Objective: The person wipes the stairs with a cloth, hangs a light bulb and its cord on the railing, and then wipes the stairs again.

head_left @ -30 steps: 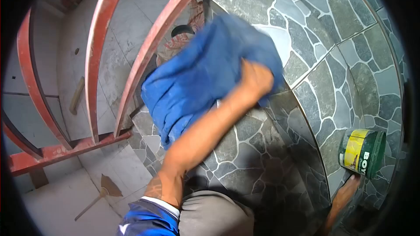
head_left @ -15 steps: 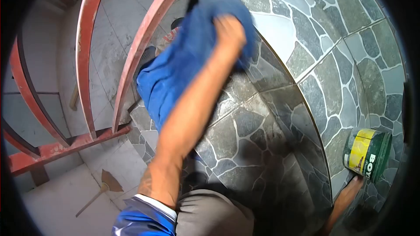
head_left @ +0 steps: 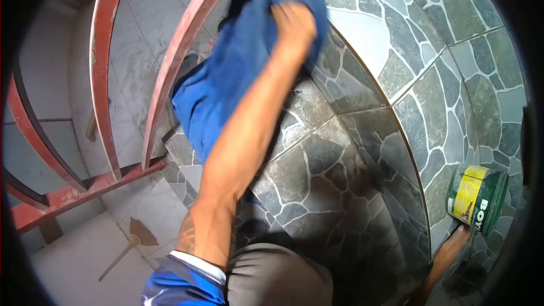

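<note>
One left hand [head_left: 294, 25] is clenching bunched blue cloth [head_left: 233, 71], the cloth lying just right of the red railing [head_left: 99, 85], its near folds sitting beside the foot of a bar. One right hand [head_left: 460, 235], well to the right of the red railing, is touching the underside of a tilted green-and-yellow bucket [head_left: 473, 199], its fingers being too hidden to tell whether they are grasping. Stone-patterned tiles [head_left: 317, 164] are spreading right of the red railing, while one brown long-handled tool [head_left: 141, 233] is lying below it on pale flooring [head_left: 73, 260].
</note>
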